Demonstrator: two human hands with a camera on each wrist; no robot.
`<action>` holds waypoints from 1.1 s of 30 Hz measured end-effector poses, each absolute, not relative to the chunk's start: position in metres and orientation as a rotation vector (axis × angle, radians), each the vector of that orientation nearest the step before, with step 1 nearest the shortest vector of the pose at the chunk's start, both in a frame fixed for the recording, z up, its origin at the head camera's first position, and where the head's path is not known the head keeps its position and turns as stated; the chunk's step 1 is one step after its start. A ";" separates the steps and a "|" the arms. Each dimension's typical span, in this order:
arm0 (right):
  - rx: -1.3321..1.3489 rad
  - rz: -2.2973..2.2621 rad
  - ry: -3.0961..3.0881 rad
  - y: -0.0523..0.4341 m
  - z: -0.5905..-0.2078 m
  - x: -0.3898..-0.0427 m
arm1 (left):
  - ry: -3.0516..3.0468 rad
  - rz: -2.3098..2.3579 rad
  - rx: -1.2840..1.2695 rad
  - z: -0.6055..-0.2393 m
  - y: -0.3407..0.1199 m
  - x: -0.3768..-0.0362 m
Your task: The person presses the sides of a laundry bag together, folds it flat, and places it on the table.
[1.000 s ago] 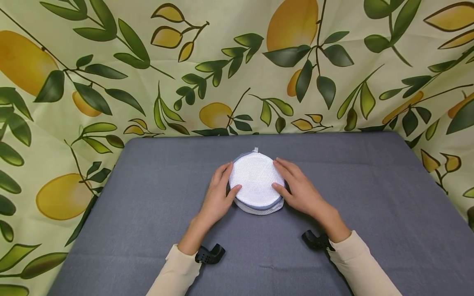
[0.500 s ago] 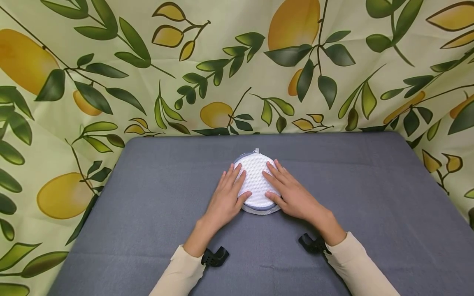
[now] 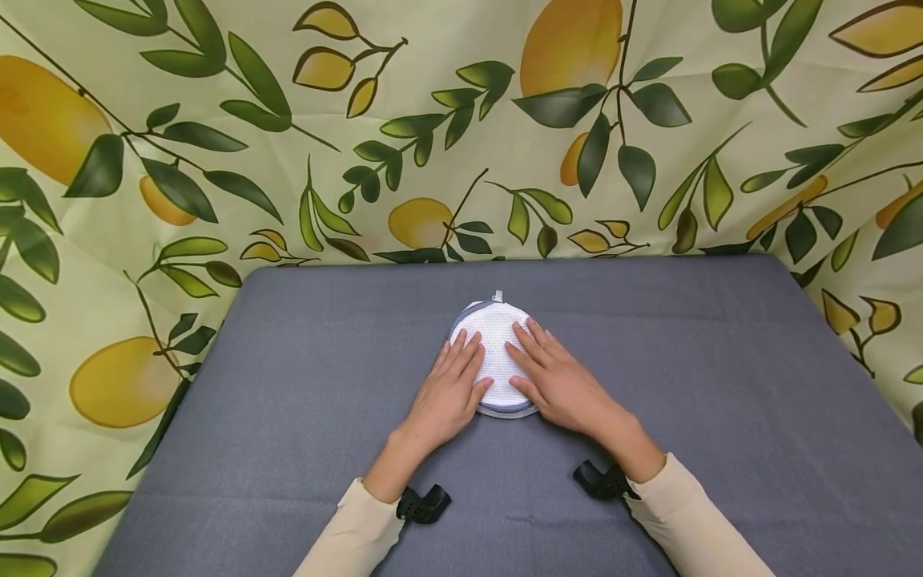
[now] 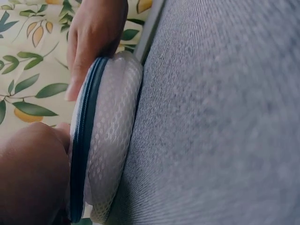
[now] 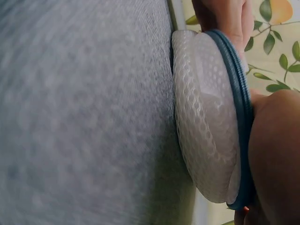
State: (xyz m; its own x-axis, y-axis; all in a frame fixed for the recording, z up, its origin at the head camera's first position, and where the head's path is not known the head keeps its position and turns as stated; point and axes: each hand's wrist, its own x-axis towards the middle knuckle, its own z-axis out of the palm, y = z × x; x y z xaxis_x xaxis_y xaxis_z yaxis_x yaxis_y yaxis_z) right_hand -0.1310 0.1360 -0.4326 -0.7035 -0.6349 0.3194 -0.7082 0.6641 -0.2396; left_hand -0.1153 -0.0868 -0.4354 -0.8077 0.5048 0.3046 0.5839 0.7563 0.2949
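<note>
One round white mesh pouch lies at the middle of the one grey table, its blue-grey zipper band running round the rim and a small pull tab at its 12 o'clock edge; two hands rest on top of it, both flat with fingers straight and close together, pressing down rather than gripping; the left hand covers the pouch from about 7 o'clock to 9 o'clock, its fingertips pointing towards 1 o'clock; the right hand covers it from about 3 o'clock to 5 o'clock, its fingertips pointing towards 11 o'clock; a strip of white mesh shows between the two hands; the left wrist view shows the pouch edge-on, squashed against the cloth, with the zipper as one dark line; the right wrist view shows the same pouch, though whether the zipper is fully closed is hard to tell from these close angles; two cream sleeves reach in from 6 o'clock, each with one black mount at the wrist; one leaf-and-lemon printed cloth hangs behind the table from 9 o'clock round to 3 o'clock.
</note>
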 end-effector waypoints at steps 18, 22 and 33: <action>1.083 0.454 -2.702 0.133 -0.435 -0.131 | -2.729 -0.480 -0.827 -0.440 -0.086 -0.116; 1.052 0.432 -2.706 0.131 -0.433 -0.127 | -2.723 -0.440 -0.848 -0.438 -0.085 -0.114; 1.000 0.354 -2.719 0.126 -0.429 -0.123 | -2.691 -0.436 -0.860 -0.437 -0.081 -0.112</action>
